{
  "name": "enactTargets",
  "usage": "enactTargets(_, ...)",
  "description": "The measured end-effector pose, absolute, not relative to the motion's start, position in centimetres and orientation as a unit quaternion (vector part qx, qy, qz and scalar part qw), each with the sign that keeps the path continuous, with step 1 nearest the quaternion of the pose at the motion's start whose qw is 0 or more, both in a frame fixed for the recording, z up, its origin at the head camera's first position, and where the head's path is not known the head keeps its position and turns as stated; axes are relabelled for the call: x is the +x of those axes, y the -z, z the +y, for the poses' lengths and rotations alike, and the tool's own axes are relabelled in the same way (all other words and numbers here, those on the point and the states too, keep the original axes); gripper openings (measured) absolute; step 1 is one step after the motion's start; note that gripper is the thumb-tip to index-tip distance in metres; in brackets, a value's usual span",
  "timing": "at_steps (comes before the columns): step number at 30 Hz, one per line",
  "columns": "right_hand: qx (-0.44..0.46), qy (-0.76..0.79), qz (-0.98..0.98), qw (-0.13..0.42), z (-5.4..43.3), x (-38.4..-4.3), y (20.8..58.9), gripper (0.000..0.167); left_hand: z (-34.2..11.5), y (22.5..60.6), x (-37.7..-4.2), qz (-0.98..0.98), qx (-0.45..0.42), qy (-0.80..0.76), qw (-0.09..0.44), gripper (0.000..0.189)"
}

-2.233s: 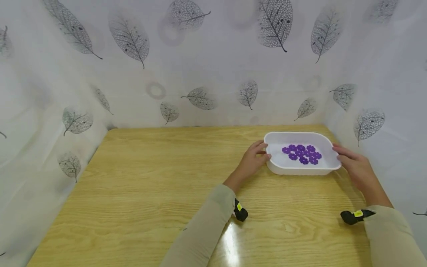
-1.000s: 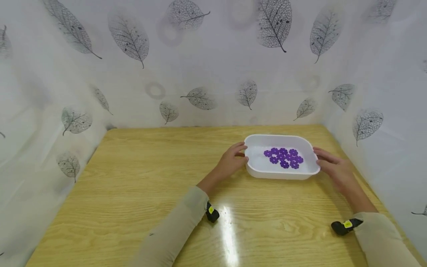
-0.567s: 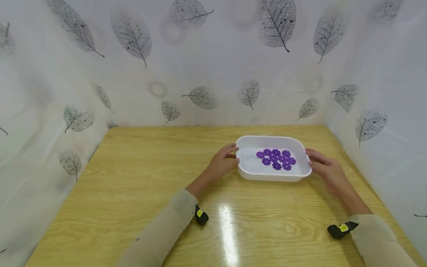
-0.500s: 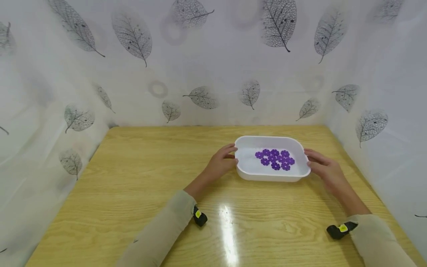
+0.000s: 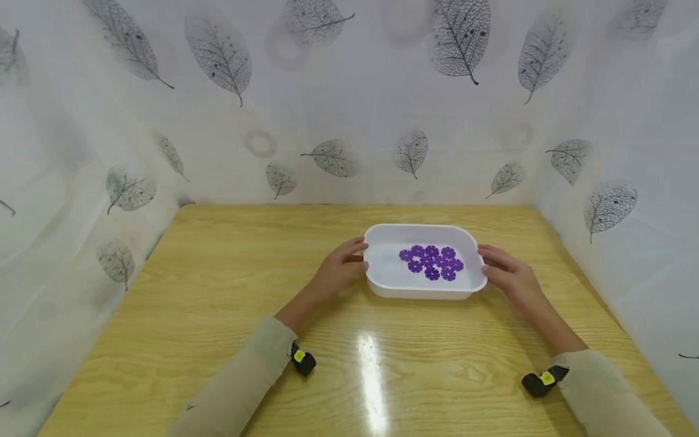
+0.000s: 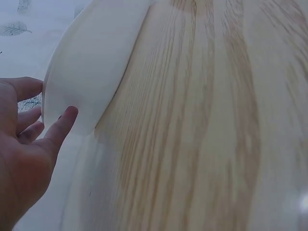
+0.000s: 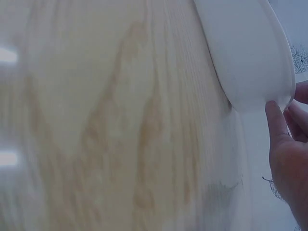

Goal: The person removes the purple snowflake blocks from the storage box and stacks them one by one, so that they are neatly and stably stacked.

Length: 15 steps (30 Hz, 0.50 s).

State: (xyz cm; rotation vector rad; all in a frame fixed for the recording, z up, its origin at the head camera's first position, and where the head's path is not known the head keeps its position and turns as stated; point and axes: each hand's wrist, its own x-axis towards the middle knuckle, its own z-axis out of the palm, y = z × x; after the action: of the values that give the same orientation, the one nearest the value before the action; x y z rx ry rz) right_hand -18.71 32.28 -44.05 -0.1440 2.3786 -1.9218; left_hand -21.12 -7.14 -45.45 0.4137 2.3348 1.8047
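Note:
A shallow white plastic tray (image 5: 420,293) with rounded ends sits right of centre over the wooden table (image 5: 246,255). Inside it lies a cluster of several purple flower-shaped pieces (image 5: 427,261), flat and overlapping. My left hand (image 5: 334,272) holds the tray's left end, and my right hand (image 5: 512,280) holds its right end. In the left wrist view the thumb (image 6: 62,124) presses the outer wall while the other fingers reach the rim. The right wrist view has the right thumb (image 7: 276,120) on the tray wall (image 7: 250,53), its fingers partly cut off by the frame.
White curtains (image 5: 349,91) printed with grey leaves hang behind the table and along both sides. Black wrist cameras (image 5: 303,359) sit at both sleeve cuffs. A bright light reflection (image 5: 373,382) shows on the near tabletop.
Both hands have moved the tray left and slightly nearer, from the right end of the table towards the middle. The purple pieces travel with it in the same cluster.

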Motion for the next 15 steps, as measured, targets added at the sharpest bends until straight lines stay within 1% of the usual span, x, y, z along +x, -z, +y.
enactTargets(6, -0.049, 0.605, 0.794, 0.044, 30.6, -18.7, 44.0, 0.055, -9.0, 45.3, -20.6, 0.784, 0.132, -0.601, 0.083, 0.049)
enactTargets(10, -0.057, 0.616, 0.784, 0.048, 29.7, -18.8, 44.1, 0.054, -9.9, 45.1, -20.0, 0.785, 0.124, -0.601, 0.087, 0.049)
enactTargets(15, -0.065, 0.620, 0.780, 0.052, 28.5, -18.9, 44.1, 0.053, -11.2, 45.3, -19.7, 0.787, 0.125, -0.598, 0.080, 0.047)
